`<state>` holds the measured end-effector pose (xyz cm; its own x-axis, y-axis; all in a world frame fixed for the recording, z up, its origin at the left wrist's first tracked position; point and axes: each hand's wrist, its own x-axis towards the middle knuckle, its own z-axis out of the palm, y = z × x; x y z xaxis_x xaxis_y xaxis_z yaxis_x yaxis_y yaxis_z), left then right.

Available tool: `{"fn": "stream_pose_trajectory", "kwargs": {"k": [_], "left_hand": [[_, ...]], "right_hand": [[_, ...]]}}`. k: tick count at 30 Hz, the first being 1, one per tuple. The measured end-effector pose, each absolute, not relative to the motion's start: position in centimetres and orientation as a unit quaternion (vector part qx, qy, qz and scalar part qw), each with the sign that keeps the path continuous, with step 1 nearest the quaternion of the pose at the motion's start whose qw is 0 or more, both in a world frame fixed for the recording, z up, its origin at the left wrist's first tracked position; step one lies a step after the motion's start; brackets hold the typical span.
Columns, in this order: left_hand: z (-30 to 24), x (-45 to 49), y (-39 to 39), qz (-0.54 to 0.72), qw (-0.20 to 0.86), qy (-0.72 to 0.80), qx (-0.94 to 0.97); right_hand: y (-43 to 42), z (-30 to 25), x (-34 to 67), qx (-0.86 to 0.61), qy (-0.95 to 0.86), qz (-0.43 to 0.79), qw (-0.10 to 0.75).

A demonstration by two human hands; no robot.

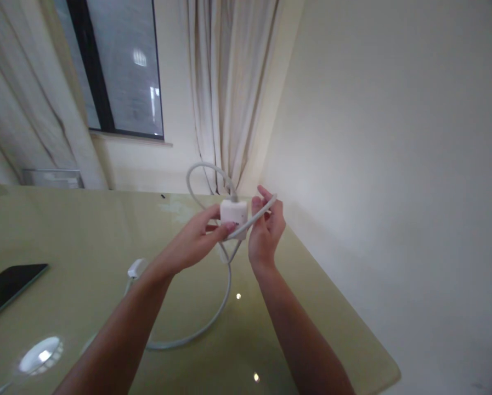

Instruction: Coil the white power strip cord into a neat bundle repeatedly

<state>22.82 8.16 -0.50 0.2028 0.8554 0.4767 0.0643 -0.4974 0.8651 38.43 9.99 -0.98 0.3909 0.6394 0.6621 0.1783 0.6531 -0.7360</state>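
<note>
White charger (234, 213) in L hand (196, 240); R hand (266, 233) pinches cable (228, 285).

Home room: curtains (229, 93), glass-topped table (85, 230)

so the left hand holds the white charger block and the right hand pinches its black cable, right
Not quite: the cable is white, not black. The head view shows the left hand holding the white charger block and the right hand pinching that cable.
</note>
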Motion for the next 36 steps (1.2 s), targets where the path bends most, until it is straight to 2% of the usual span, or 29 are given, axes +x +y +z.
{"fn": "stream_pose_trajectory", "kwargs": {"k": [3,6,9,12,15,18,22,25,30,33,36], "left_hand": [[-0.5,22.5,8.8,0.647,0.469,0.311,0.516],[-0.2,21.2,9.7,0.697,0.536,0.316,0.356],[-0.3,19.4,10.9,0.718,0.566,0.342,0.219],[-1.2,17.5,11.8,0.705,0.590,0.372,0.128],[-2.4,16.0,12.3,0.685,0.601,0.397,0.111],[-3.5,15.1,12.7,0.675,0.593,0.424,0.117],[-4.0,14.7,12.8,0.684,0.554,0.452,0.146],[-3.8,15.2,12.4,0.696,0.500,0.449,0.253],[-1.6,16.6,10.6,0.687,0.320,0.458,0.465],[0.8,17.0,8.0,0.721,0.194,0.463,0.478],[2.8,16.6,5.0,0.782,0.096,0.460,0.410]], "right_hand": [[11.0,-0.6,39.7,-0.440,-0.505,0.103,0.735],[11.7,-0.3,40.7,-0.439,-0.496,0.108,0.741],[11.9,0.0,41.2,-0.402,-0.499,0.180,0.747],[11.6,0.7,41.4,-0.324,-0.516,0.308,0.730],[11.0,1.4,41.5,-0.270,-0.480,0.406,0.729],[10.7,1.9,41.8,-0.257,-0.449,0.417,0.747],[10.4,2.1,42.3,-0.277,-0.458,0.378,0.755],[10.2,2.2,42.2,-0.288,-0.465,0.367,0.752],[11.0,1.7,42.4,-0.336,-0.497,0.326,0.731],[11.8,1.3,43.8,-0.383,-0.540,0.324,0.675],[11.6,1.2,45.5,-0.482,-0.618,0.267,0.561]]}}
